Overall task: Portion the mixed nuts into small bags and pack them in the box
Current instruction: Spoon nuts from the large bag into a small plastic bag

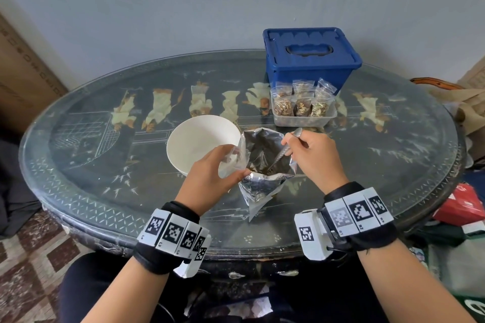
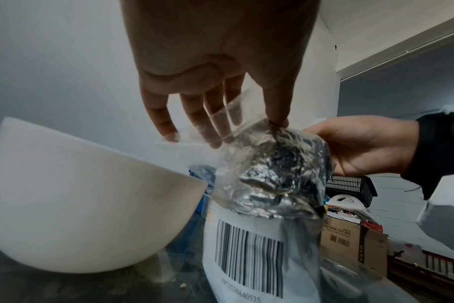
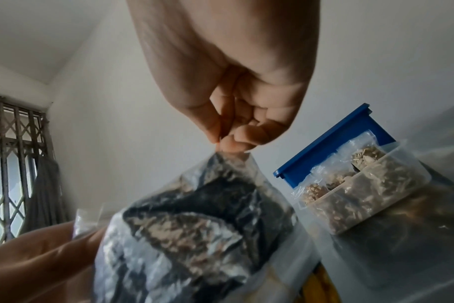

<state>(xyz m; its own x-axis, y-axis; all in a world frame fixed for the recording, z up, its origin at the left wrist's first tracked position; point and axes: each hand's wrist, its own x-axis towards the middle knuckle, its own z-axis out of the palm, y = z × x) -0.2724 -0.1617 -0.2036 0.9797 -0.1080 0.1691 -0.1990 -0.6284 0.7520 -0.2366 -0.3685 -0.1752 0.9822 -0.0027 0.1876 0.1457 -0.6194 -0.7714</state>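
Three filled bags (image 1: 301,102) stand in the clear tub (image 1: 304,119) before the closed blue box (image 1: 311,57); left hand (image 1: 207,178) pinches an empty small bag (image 1: 232,160) beside the foil pouch (image 1: 265,162); right hand (image 1: 312,155) grips a spoon (image 1: 284,151) dipped inside; boxing remains undone

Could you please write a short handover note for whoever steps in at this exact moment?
Left hand: pinches an empty small clear bag beside the foil pouch's mouth.
Right hand: grips a metal spoon dipped into the open foil nut pouch, which stands at the table's front centre.
White bowl: left of the pouch, looks empty.
Done: three filled small bags stand in the clear tub behind the pouch.
Left: scoop nuts into the held bag, seal it, fill any more needed, then open the blue lidded box, still closed, and pack them.
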